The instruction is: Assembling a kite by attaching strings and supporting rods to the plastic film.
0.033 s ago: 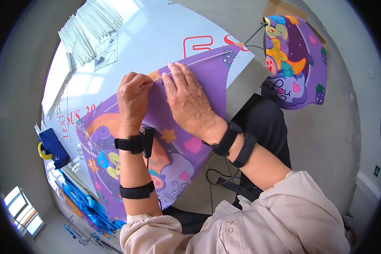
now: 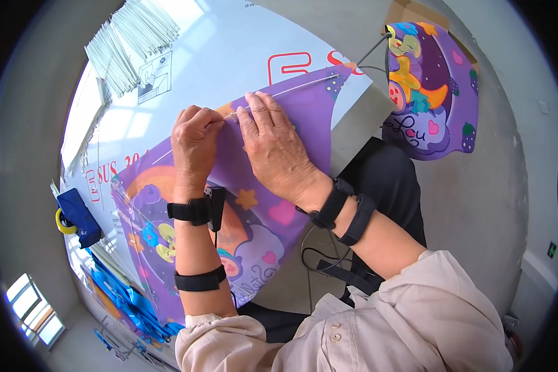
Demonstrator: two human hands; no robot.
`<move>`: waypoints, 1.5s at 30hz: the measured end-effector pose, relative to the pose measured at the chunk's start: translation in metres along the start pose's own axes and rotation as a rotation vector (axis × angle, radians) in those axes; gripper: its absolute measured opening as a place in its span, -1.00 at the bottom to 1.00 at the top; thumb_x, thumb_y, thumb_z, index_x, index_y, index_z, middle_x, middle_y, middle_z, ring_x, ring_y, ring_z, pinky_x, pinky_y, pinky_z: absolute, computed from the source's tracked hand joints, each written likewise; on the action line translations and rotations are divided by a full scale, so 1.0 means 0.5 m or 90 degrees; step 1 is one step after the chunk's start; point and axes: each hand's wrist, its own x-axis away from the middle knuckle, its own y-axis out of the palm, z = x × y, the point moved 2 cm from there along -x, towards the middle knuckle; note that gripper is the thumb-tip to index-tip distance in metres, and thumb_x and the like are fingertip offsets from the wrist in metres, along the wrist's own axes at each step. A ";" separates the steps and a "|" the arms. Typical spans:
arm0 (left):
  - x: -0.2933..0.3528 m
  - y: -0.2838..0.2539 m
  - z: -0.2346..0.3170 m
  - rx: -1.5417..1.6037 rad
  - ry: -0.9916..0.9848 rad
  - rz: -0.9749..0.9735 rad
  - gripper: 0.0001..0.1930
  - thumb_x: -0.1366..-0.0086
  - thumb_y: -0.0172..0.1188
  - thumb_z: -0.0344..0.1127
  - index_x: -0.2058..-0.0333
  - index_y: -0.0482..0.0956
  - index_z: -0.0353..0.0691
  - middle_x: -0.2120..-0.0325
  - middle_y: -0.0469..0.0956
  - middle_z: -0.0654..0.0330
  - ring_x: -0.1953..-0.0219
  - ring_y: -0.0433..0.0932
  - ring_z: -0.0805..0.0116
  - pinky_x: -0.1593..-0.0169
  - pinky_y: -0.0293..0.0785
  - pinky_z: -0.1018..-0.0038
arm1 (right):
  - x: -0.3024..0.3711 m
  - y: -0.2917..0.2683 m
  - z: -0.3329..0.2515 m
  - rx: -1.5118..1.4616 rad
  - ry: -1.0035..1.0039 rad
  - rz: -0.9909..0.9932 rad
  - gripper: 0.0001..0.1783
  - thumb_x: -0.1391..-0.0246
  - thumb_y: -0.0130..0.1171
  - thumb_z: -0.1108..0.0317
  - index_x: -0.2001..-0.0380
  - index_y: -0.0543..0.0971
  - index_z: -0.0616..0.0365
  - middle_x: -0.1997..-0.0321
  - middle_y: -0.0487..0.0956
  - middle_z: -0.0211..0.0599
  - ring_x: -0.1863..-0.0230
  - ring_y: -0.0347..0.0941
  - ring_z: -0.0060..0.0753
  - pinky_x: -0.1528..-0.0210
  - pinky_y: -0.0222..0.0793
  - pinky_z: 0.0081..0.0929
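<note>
A purple kite (image 2: pixel 313 124) of thin cloth, printed with stars, hearts and cartoon figures, lies spread on the table before me. Along its far edge runs a thin white rod (image 2: pixel 304 88). My left hand (image 2: pixel 196 141) is closed, thumb and forefinger pinching at the rod near the middle of that edge; the exact grip is partly hidden by the fingers. Just to its right, my right hand (image 2: pixel 276 146) lies flat on the cloth, fingers stretched out across the rod and its fingertips close to the left thumb.
The white-covered table (image 2: pixel 223 56) bears a bundle of thin white rods (image 2: pixel 130 43) at the far left. A blue tape dispenser (image 2: pixel 79 217) and blue strips (image 2: pixel 121 288) sit along the left edge. Another purple printed piece (image 2: pixel 437 93) hangs at the right, by a cardboard box (image 2: pixel 409 12).
</note>
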 end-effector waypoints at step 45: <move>0.000 0.001 -0.025 -0.096 0.013 0.033 -0.90 0.06 0.24 -0.41 0.53 0.51 -0.25 0.56 0.44 0.17 0.39 0.43 0.17 0.30 0.35 0.35 | -0.099 0.041 0.036 -0.062 0.037 -0.046 -0.96 0.06 0.08 0.47 0.52 0.50 0.19 0.47 0.41 -0.21 0.29 0.38 -0.15 0.23 0.36 -0.25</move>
